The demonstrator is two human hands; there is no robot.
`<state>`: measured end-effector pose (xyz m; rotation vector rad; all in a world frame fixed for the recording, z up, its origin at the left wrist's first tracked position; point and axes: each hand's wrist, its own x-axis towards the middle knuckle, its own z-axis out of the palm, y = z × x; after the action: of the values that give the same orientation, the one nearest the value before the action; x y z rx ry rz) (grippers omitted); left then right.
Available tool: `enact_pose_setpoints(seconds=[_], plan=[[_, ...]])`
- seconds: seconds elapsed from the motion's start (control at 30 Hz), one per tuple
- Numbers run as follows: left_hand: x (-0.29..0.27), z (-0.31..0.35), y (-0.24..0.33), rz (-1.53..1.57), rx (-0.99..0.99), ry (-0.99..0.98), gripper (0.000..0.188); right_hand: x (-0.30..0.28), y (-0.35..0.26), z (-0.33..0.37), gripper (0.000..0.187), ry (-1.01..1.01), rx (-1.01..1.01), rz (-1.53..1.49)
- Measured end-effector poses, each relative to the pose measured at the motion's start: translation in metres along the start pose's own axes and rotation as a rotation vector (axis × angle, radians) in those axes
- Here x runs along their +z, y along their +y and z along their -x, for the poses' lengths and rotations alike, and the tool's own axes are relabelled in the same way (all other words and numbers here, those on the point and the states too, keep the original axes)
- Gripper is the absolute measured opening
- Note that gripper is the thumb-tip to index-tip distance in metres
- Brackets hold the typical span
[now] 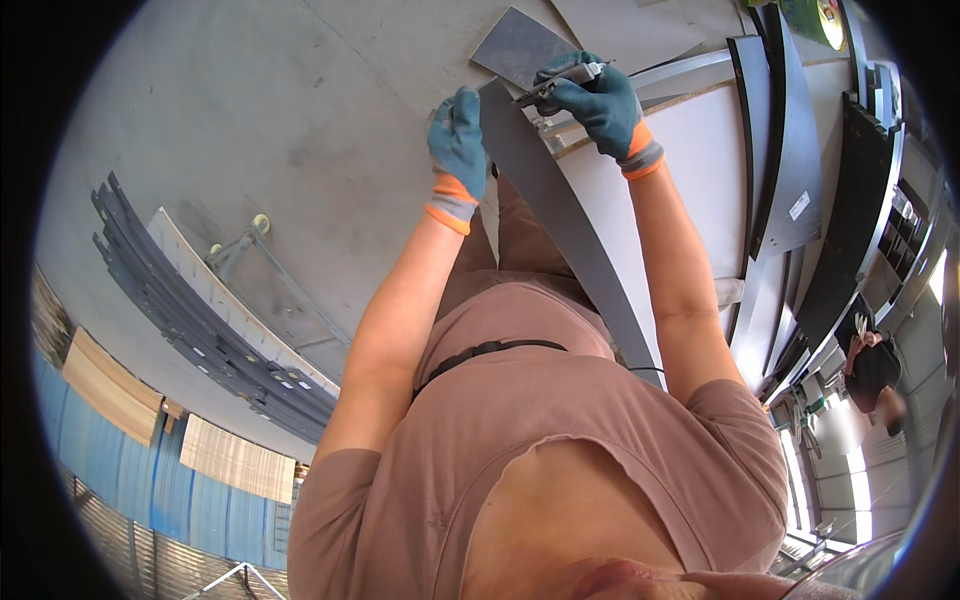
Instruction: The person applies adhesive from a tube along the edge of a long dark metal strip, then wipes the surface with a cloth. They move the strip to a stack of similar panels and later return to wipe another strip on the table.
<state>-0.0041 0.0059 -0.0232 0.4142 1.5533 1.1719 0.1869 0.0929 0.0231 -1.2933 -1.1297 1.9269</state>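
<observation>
Both my hands wear teal gloves with orange cuffs. My right hand (597, 102) grips a small metal hand tool (562, 80) and presses its tip onto the far end of a long grey curved metal strip (560, 215). The strip runs from my waist out across the edge of a white worktable (690, 160). On the strip's left edge near that same end, my left hand (458, 142) holds it steady. A flat grey metal sheet piece (515, 42) lies on the floor just beyond the tool.
Several dark curved strips (205, 310) are stacked on a wheeled white board at my left. More dark curved panels (785, 150) lie on the table's right side. Another person (875, 368) stands at the far right. Concrete floor (250, 110) is below.
</observation>
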Motion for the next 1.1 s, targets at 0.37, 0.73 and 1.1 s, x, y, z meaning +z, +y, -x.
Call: enact_pose_setpoints(seconds=[0.37, 0.73, 1.1], plan=[[0.001, 0.002, 0.002, -0.061, 0.026, 0.008, 0.041, 0.009, 0.018, -0.063, 0.017, -0.005, -0.33, 0.115], [-0.009, 0.002, -0.002, 0.066, -0.086, -0.032, 0.049, -0.008, -0.013, 0.021, 0.021, 0.369, -0.165, -0.362], [-0.037, 0.037, -0.01, -0.595, 0.586, 0.223, 0.039, 0.022, 0.0, 0.174, 0.021, 0.643, -0.095, -0.673]])
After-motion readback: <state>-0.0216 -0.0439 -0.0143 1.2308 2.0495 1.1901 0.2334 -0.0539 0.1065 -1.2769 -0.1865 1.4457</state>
